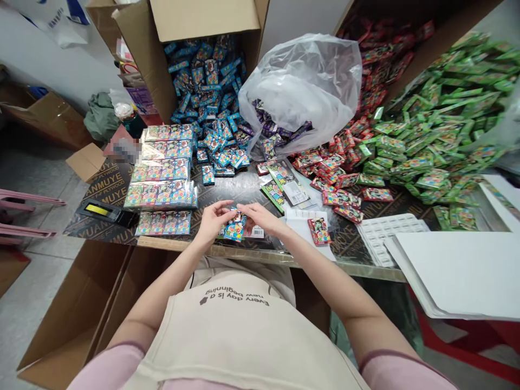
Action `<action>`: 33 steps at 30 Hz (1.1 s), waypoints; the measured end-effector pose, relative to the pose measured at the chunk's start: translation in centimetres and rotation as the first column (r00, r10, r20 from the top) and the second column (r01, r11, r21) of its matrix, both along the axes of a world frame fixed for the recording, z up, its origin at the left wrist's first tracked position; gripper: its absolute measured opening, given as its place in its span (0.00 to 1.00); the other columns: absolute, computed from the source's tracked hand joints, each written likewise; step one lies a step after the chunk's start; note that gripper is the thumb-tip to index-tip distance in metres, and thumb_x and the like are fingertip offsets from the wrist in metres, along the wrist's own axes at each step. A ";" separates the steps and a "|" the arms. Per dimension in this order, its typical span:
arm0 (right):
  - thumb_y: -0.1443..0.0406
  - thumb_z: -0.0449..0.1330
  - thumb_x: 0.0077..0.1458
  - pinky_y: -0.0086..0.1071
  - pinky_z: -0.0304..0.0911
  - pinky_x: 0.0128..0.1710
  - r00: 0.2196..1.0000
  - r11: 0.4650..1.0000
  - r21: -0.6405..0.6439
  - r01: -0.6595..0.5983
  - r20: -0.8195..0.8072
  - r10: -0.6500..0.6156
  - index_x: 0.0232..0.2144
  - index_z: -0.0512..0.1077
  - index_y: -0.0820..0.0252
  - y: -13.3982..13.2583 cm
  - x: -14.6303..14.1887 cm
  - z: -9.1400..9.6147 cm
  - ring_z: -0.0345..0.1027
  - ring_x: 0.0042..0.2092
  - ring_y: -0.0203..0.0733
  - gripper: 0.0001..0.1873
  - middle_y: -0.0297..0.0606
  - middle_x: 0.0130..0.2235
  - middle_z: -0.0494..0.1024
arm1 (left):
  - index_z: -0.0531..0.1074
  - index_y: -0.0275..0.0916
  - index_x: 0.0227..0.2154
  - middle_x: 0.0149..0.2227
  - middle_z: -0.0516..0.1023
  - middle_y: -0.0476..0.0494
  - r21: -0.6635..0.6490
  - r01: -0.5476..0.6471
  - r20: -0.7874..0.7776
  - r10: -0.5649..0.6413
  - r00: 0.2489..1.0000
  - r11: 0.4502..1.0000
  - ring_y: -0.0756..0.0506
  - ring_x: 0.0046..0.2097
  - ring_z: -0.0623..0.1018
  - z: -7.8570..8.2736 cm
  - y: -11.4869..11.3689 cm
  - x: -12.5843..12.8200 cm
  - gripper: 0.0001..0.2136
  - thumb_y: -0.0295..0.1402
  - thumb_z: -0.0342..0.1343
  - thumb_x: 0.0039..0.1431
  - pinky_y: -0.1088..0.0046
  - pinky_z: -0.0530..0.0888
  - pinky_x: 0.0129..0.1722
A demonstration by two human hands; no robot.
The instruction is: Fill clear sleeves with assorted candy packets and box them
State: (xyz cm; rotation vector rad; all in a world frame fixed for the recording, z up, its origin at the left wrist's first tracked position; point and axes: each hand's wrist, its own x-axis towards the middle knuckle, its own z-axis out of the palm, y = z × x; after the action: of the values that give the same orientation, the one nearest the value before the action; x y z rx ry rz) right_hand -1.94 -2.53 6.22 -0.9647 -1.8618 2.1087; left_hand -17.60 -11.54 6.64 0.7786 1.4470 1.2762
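Note:
My left hand and my right hand meet at the near edge of the table, fingers pinched on a small blue packet held between them. Just left of my hands lie wrapped stacks of packets. A red packet rests on white paper to the right of my right hand. A pile of loose blue packets spills from an open cardboard box at the back.
A clear plastic bag holds purple packets. Red packets and green packets are heaped at the right. White sheets lie at the near right; a black tool at the left edge. Open cardboard boxes stand below.

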 end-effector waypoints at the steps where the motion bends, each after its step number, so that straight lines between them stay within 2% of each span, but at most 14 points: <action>1: 0.40 0.56 0.52 0.36 0.71 0.29 0.996 0.977 0.194 0.084 -0.021 -0.082 0.38 0.72 0.62 -0.4 0.6 0.2 0.75 0.32 0.44 0.31 0.44 0.32 0.79 | 0.74 0.33 0.42 0.24 0.75 0.50 -0.012 -0.019 0.076 0.020 0.997 1.000 0.53 0.23 0.70 0.1 0.7 0.6 0.27 0.43 0.69 0.38 0.77 0.66 0.25; 3: 0.42 0.64 0.43 0.46 0.69 0.47 0.983 0.818 0.544 0.184 -0.103 -0.153 0.50 0.68 0.59 -1.0 1.9 0.6 0.71 0.49 0.52 0.38 0.47 0.48 0.76 | 0.73 0.33 0.40 0.21 0.74 0.52 -0.023 -0.063 0.168 0.066 0.984 0.998 0.55 0.21 0.68 -0.1 1.6 1.5 0.29 0.42 0.71 0.34 0.79 0.62 0.22; 5: 0.48 0.70 0.39 0.51 0.58 0.59 0.991 0.658 0.741 0.134 -0.108 -0.081 0.57 0.64 0.55 -1.6 3.5 0.8 0.61 0.60 0.56 0.45 0.46 0.58 0.68 | 0.72 0.33 0.41 0.21 0.74 0.52 -0.034 -0.050 0.206 0.056 0.977 0.998 0.55 0.21 0.68 -0.5 2.2 2.3 0.30 0.42 0.72 0.34 0.80 0.62 0.22; 8: 0.56 0.66 0.44 0.50 0.54 0.60 0.992 0.538 0.837 0.103 -0.044 -0.121 0.58 0.63 0.52 -2.0 6.0 0.5 0.60 0.59 0.55 0.38 0.44 0.56 0.69 | 0.69 0.34 0.48 0.26 0.77 0.47 -0.009 0.065 0.114 -0.064 0.991 0.998 0.50 0.27 0.75 -1.4 2.8 3.3 0.31 0.46 0.67 0.43 0.76 0.69 0.28; 10: 0.58 0.63 0.46 0.50 0.55 0.58 0.951 0.467 0.865 0.182 -0.034 -0.306 0.59 0.62 0.52 -1.7 7.8 0.0 0.61 0.58 0.56 0.36 0.43 0.55 0.70 | 0.67 0.37 0.53 0.39 0.79 0.39 0.061 0.223 -0.169 -0.210 0.963 0.973 0.42 0.42 0.78 -2.1 2.9 3.5 0.30 0.46 0.63 0.48 0.66 0.73 0.41; 11: 0.58 0.63 0.47 0.50 0.54 0.58 0.914 0.424 0.880 0.215 -0.028 -0.404 0.59 0.62 0.52 -1.4 8.8 -0.3 0.61 0.57 0.57 0.36 0.44 0.55 0.70 | 0.67 0.39 0.55 0.48 0.77 0.35 0.070 0.336 -0.365 -0.289 0.885 0.939 0.38 0.51 0.75 -2.6 2.9 3.5 0.31 0.45 0.64 0.48 0.59 0.71 0.49; 12: 0.58 0.63 0.47 0.51 0.54 0.57 0.874 0.383 0.895 0.228 -0.015 -0.485 0.59 0.61 0.53 -1.2 9.6 -0.8 0.61 0.57 0.58 0.36 0.45 0.55 0.70 | 0.66 0.41 0.56 0.55 0.71 0.33 0.038 0.452 -0.555 -0.357 0.751 0.891 0.35 0.58 0.69 -3.0 2.8 3.5 0.33 0.42 0.66 0.46 0.54 0.65 0.56; 14: 0.56 0.64 0.47 0.51 0.52 0.56 0.830 0.333 0.925 0.184 0.035 -0.557 0.58 0.62 0.55 -0.7 11.1 -1.8 0.61 0.56 0.60 0.36 0.46 0.55 0.70 | 0.63 0.42 0.59 0.64 0.60 0.31 -0.114 0.605 -0.798 -0.435 0.416 0.788 0.30 0.65 0.58 -4.0 2.6 3.4 0.40 0.37 0.69 0.40 0.46 0.53 0.62; 16: 0.54 0.65 0.46 0.51 0.49 0.56 0.843 0.333 0.939 0.085 0.110 -0.527 0.58 0.62 0.55 -0.7 11.9 -3.0 0.59 0.57 0.61 0.37 0.46 0.55 0.71 | 0.56 0.42 0.63 0.63 0.59 0.30 -0.240 0.641 -0.870 -0.455 0.192 0.729 0.30 0.64 0.59 -5.0 2.4 3.4 0.45 0.36 0.69 0.40 0.44 0.51 0.62; 19: 0.55 0.65 0.46 0.52 0.43 0.58 0.875 0.365 0.931 -0.024 0.197 -0.443 0.58 0.62 0.53 -1.3 12.0 -4.4 0.57 0.59 0.60 0.37 0.44 0.56 0.71 | 0.50 0.38 0.66 0.56 0.66 0.31 -0.279 0.635 -0.897 -0.431 0.095 0.720 0.33 0.57 0.66 -5.8 2.3 3.3 0.46 0.38 0.65 0.44 0.51 0.59 0.59; 23: 0.55 0.66 0.44 0.52 0.42 0.59 0.915 0.458 0.889 -0.014 0.196 -0.353 0.60 0.59 0.55 -2.0 11.6 -5.3 0.56 0.61 0.59 0.42 0.45 0.58 0.69 | 0.44 0.34 0.67 0.53 0.67 0.32 -0.206 0.632 -0.914 -0.377 0.148 0.747 0.34 0.54 0.67 -5.8 2.4 2.6 0.49 0.39 0.63 0.44 0.55 0.63 0.57; 28: 0.51 0.65 0.46 0.52 0.41 0.63 0.981 0.582 0.811 -0.054 0.151 -0.119 0.64 0.54 0.55 -1.1 11.4 -5.7 0.54 0.64 0.56 0.46 0.47 0.63 0.63 | 0.34 0.38 0.68 0.54 0.68 0.35 -0.139 0.694 -0.893 -0.392 0.220 0.706 0.35 0.57 0.67 -5.7 1.9 1.7 0.52 0.37 0.62 0.46 0.48 0.55 0.62; 31: 0.47 0.65 0.47 0.53 0.38 0.64 0.987 0.604 0.789 -0.116 0.157 -0.016 0.66 0.48 0.54 -0.4 10.9 -5.9 0.49 0.67 0.56 0.51 0.48 0.65 0.59 | 0.33 0.38 0.68 0.56 0.67 0.35 -0.121 0.712 -0.889 -0.394 0.232 0.692 0.35 0.58 0.67 -5.8 1.7 1.5 0.52 0.37 0.61 0.46 0.48 0.54 0.63; 33: 0.45 0.65 0.46 0.54 0.37 0.65 0.982 0.582 0.804 -0.124 0.185 -0.046 0.68 0.43 0.55 -0.5 10.3 -6.0 0.42 0.69 0.56 0.56 0.50 0.67 0.55 | 0.34 0.38 0.68 0.57 0.66 0.34 -0.099 0.699 -0.891 -0.376 0.254 0.708 0.35 0.58 0.67 -5.9 1.8 1.2 0.52 0.38 0.62 0.47 0.48 0.54 0.63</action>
State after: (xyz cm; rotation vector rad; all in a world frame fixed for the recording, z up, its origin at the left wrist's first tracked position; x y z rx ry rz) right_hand 8.40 -2.99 0.20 -0.8616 -2.5579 0.8972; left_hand -16.40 -9.73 0.78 2.2255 1.4431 0.4674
